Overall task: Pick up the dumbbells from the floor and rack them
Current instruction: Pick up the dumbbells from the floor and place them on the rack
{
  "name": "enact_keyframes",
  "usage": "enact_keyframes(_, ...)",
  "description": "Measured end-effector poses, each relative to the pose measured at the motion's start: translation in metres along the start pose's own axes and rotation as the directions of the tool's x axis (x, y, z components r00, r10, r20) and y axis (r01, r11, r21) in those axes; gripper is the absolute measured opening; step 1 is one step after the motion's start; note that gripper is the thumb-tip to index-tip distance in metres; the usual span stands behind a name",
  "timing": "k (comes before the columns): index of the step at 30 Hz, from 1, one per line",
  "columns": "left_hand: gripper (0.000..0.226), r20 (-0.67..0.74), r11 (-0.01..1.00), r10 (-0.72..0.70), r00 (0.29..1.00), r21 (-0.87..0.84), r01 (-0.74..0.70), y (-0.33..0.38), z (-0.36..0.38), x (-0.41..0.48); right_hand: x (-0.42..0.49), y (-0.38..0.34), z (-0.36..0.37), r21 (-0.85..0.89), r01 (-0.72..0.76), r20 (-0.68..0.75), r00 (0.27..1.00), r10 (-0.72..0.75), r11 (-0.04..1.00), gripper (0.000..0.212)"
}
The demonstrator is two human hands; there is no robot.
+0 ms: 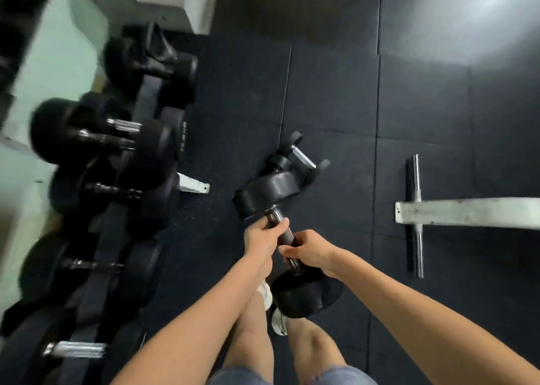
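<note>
Both hands are gripping one dumbbell [287, 235] by its handle. The left hand [263, 238] is wrapping its fingers [257, 229] closed around the far part of the handle; the right hand [309, 251] is closing on the near part. The long axis is running away from the fingers toward upper left, heads beyond each fist. The rack [117, 197] is lying leftward of the fingers, nearer the left hand. Beyond the fingers, a smaller dumbbell [298, 158] is resting on the floor [336, 107].

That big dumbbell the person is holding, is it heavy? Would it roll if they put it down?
Probably heavy: both hands, left and right, grip the big dumbbell. Its round ends suggest it might roll. The knurled handle likely resists slipping.
</note>
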State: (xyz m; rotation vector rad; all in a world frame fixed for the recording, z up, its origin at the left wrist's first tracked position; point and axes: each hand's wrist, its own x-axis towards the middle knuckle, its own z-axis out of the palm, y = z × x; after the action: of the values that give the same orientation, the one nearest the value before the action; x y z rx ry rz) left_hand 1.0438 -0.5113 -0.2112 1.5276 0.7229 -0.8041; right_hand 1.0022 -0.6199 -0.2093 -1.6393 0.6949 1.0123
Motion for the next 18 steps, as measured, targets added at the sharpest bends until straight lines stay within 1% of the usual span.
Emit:
enact_keyframes(2, 0.016, -0.015, 0.998, 0.06, 0.998, -0.014, -0.06, 0.031, -0.018, -0.039, -0.045, -0.036, 0.003, -0.03, 0.053, 0.0, 0.999, -0.053, 0.998, 0.018)
enact_keyframes(5, 0.016, -0.049, 0.985, 0.161, 0.986, -0.059, -0.164, 0.071, -0.046, -0.081, -0.094, -0.087, 0.012, -0.107, 0.127, -0.014, 0.992, -0.129, 0.986, 0.019)
enact_keyframes(7, 0.01, -0.086, 0.967, 0.235, 0.968, -0.084, -0.242, 0.096, -0.066, -0.102, -0.115, -0.12, 0.021, -0.135, 0.182, -0.01, 0.983, -0.185, 0.974, 0.017)
enact_keyframes(10, 0.014, -0.157, 0.94, 0.31, 0.938, -0.094, -0.327, 0.127, -0.102, -0.12, -0.132, -0.167, 0.041, -0.177, 0.243, 0.01, 0.969, -0.245, 0.954, 0.018)
enact_keyframes(13, 0.013, -0.223, 0.93, 0.325, 0.919, -0.101, -0.354, 0.152, -0.143, -0.123, -0.131, -0.212, 0.067, -0.215, 0.283, 0.043, 0.959, -0.28, 0.935, 0.017)
enact_keyframes(15, 0.011, -0.259, 0.916, 0.333, 0.907, -0.137, -0.376, 0.167, -0.173, -0.122, -0.124, -0.242, 0.088, -0.249, 0.306, 0.07, 0.952, -0.298, 0.919, 0.015)
enact_keyframes(18, 0.017, -0.321, 0.911, 0.298, 0.899, -0.185, -0.368, 0.186, -0.226, -0.108, -0.111, -0.286, 0.128, -0.254, 0.333, 0.1, 0.943, -0.318, 0.908, 0.015)
